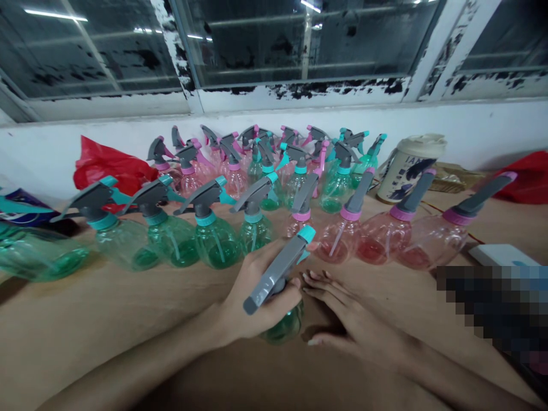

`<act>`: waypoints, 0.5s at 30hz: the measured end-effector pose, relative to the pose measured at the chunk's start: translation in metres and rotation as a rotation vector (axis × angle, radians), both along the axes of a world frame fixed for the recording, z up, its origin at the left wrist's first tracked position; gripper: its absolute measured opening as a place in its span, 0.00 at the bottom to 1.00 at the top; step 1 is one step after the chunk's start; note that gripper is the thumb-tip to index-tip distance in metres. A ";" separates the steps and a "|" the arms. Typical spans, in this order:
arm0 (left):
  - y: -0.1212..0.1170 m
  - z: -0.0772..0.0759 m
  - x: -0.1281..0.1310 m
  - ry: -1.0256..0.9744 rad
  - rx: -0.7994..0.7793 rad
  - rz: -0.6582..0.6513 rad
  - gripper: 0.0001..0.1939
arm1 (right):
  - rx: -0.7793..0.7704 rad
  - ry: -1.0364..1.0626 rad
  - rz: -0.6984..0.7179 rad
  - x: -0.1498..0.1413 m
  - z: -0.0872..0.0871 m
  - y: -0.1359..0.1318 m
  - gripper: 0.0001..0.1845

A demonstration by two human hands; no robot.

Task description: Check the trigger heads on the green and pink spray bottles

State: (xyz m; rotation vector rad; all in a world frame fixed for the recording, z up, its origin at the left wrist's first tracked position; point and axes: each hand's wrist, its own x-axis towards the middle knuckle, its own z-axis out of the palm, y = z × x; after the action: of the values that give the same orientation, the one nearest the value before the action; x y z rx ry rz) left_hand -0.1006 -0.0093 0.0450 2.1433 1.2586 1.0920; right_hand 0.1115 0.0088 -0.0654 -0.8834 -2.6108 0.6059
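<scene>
My left hand [257, 302] is wrapped round the neck of a green spray bottle [285, 328] with a grey and turquoise trigger head, at the near middle of the table. Just right of that bottle, my right hand [342, 308] rests palm down on the tabletop with its fingers stretched out, holding nothing. Beyond my hands runs a row of upright spray bottles. On its left are green ones [216, 242] with turquoise collars, and on its right pink ones [385, 234] with pink collars. My left hand hides part of the held bottle.
Behind the row stand several more pink and green spray bottles [234, 180] by the wall. A printed cup [409, 168] and a red bag [528, 177] are at the right, another red bag [107, 165] at the left. A green bottle [38, 251] lies tilted at far left.
</scene>
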 end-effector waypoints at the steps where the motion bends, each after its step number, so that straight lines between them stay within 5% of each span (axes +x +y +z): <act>1: -0.001 -0.001 0.000 0.007 -0.016 0.009 0.03 | 0.003 -0.002 0.002 0.000 0.000 0.000 0.40; 15: 0.001 -0.007 0.000 0.002 0.009 -0.015 0.04 | 0.017 0.009 0.005 0.000 -0.001 0.000 0.40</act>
State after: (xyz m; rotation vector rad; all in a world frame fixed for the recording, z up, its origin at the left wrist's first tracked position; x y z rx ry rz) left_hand -0.1007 -0.0088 0.0381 2.1573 1.2384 1.0919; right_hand 0.1119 0.0090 -0.0661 -0.8671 -2.6070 0.5874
